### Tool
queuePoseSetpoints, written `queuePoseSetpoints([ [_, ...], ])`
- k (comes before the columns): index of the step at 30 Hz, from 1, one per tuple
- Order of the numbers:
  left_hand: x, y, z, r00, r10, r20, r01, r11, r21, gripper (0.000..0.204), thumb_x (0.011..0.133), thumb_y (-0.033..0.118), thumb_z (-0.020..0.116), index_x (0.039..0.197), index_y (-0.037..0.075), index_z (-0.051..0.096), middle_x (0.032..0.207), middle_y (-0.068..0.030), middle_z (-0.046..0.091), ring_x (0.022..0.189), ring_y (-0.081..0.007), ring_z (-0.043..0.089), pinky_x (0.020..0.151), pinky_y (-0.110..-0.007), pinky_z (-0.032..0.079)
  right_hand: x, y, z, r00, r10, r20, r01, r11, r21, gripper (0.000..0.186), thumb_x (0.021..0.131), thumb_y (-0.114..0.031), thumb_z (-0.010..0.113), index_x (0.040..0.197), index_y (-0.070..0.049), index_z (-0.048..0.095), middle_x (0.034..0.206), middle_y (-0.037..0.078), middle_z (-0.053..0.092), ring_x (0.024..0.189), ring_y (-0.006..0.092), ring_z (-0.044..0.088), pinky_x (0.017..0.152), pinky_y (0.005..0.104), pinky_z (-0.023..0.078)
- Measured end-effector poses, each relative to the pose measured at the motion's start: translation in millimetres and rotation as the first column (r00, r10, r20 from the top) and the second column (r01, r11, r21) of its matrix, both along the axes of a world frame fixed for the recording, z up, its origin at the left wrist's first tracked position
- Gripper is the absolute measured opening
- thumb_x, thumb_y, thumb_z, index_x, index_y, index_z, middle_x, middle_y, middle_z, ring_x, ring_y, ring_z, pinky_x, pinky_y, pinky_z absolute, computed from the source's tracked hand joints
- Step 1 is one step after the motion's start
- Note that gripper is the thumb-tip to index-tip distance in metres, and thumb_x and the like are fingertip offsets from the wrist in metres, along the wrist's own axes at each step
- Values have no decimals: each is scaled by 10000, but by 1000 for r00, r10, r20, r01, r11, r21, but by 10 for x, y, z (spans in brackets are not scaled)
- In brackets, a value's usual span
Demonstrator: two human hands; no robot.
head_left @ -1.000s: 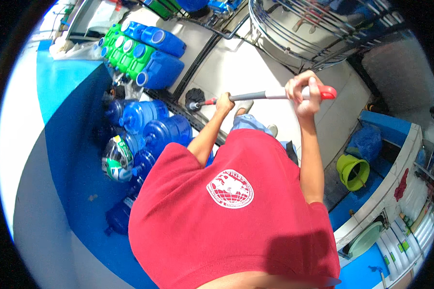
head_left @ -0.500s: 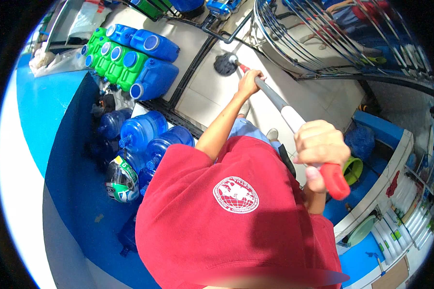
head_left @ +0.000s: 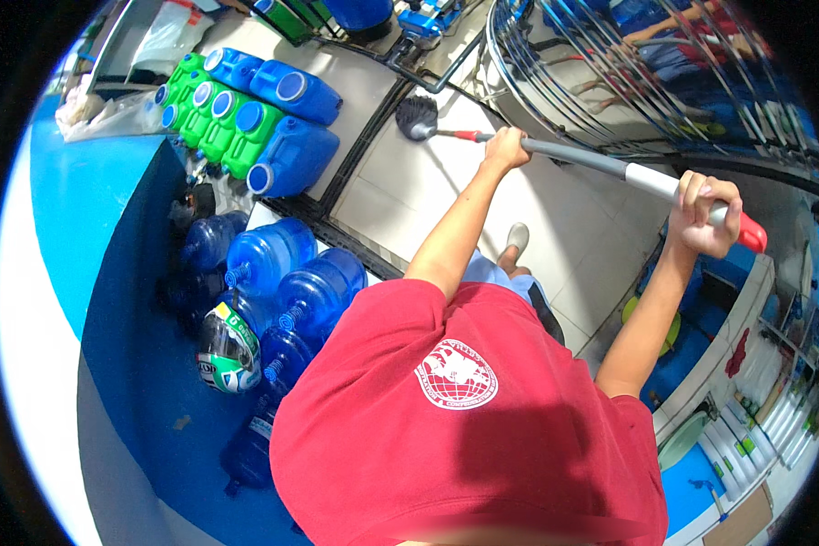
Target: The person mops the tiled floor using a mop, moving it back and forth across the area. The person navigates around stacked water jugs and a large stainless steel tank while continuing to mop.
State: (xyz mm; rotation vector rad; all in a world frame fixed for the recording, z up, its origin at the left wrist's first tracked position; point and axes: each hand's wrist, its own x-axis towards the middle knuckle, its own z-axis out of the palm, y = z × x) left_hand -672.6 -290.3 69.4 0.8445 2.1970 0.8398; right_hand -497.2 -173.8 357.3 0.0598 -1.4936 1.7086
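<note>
I hold a long grey-and-white mop pole with a red end cap at the right. My left hand is closed on it near its red lower section; my right hand is closed on it near the cap. The dark mop head rests on white floor tiles, between a dark channel and a curved metal rack. My foot in a light slip-on shoe stands on the tiles below the pole.
Green and blue jerrycans stand at upper left. Several water bottles and a helmet lie beside the blue wall. At right are a tiled ledge and a yellow-green bucket. A blue machine stands at the top.
The mop head has moved away from me, up along the tiles, then slightly left. The pole has swung flatter; my right hand moved down, then back up and right. Both hands still grip it.
</note>
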Motion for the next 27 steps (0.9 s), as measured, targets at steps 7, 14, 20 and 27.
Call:
queuePoseSetpoints([
  [7, 460, -1235, -644, 997, 73, 19, -67, 972, -225, 270, 762, 253, 630, 949, 80, 719, 993, -220, 669, 1020, -360, 623, 902, -436, 493, 320, -216, -1033, 987, -22, 157, 74, 939, -335, 364, 925, -326, 411, 759, -25, 529, 446, -46, 277, 375, 97, 282, 447, 289, 339],
  [14, 1263, -2123, -1041, 968, 179, -176, -219, 944, -246, 173, 746, 149, 638, 862, 25, 669, 884, -248, 653, 912, -408, 629, 836, -457, 492, 1042, -906, -1188, 974, 188, 124, -113, 884, -454, 298, 913, -234, 435, 724, -11, 493, 484, 11, 354, 441, 117, 327, 494, 294, 340],
  [20, 1335, -1634, -1007, 921, 274, -277, -254, 961, 108, 186, 735, 153, 701, 735, 23, 568, 727, -182, 627, 728, -335, 642, 665, -408, 493, 1540, -1088, -532, 971, 164, 176, -124, 968, -220, 149, 752, -105, 514, 670, 13, 551, 543, 68, 482, 493, 160, 436, 507, 299, 364],
  [27, 935, -877, -835, 948, 2, -319, -3, 1000, -4, 236, 753, 288, 739, 844, 109, 614, 965, -132, 602, 961, -346, 577, 806, -449, 466, 1615, -1297, -440, 982, 79, 172, -104, 984, 146, 71, 613, 14, 534, 664, -24, 566, 576, 76, 493, 525, 227, 491, 550, 332, 426],
])
